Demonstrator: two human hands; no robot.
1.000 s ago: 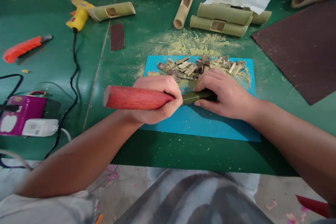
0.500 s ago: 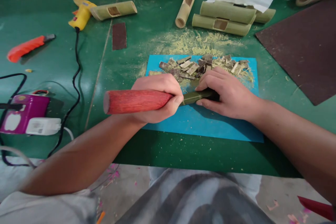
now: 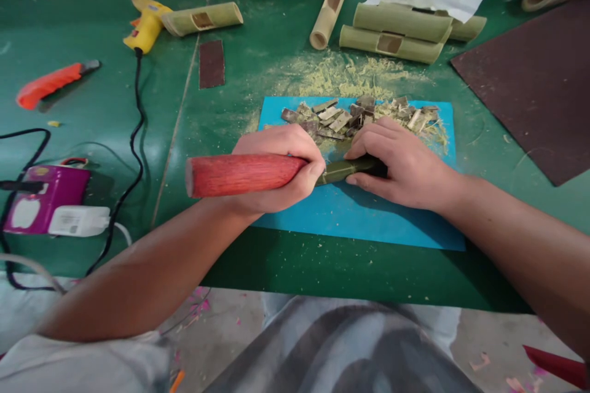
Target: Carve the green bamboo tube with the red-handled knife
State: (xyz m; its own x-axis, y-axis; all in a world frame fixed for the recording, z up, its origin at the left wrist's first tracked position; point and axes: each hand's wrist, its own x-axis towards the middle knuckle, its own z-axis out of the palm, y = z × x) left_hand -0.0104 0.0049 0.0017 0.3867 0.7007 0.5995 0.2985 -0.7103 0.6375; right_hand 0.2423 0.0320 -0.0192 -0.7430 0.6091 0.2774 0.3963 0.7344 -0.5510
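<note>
My left hand [image 3: 286,163] is closed round a thick red wooden handle [image 3: 244,175], whose butt points left. The working end of this tool is hidden by my fist and the bamboo. Pressed close against that fist is a dark green piece of bamboo [image 3: 338,171]. My right hand [image 3: 399,163] grips the bamboo from the right, thumb on the near side and fingers on the far side, covering its right end. Both hands are over a blue sheet [image 3: 405,230]. Just behind them on the sheet lies a heap of bamboo chips [image 3: 338,120] and shavings.
Cut bamboo tubes [image 3: 391,43] with square openings lie along the back. A yellow glue gun [image 3: 148,26], an orange utility knife [image 3: 53,83] and a purple power box [image 3: 48,196] with cables are on the left. Brown sheets [image 3: 534,86] and sawdust [image 3: 350,77] cover parts of the green table.
The red handle has tilted very slightly, its butt a little higher. My right hand keeps its grip on the bamboo. The whole view has shifted a few pixels.
</note>
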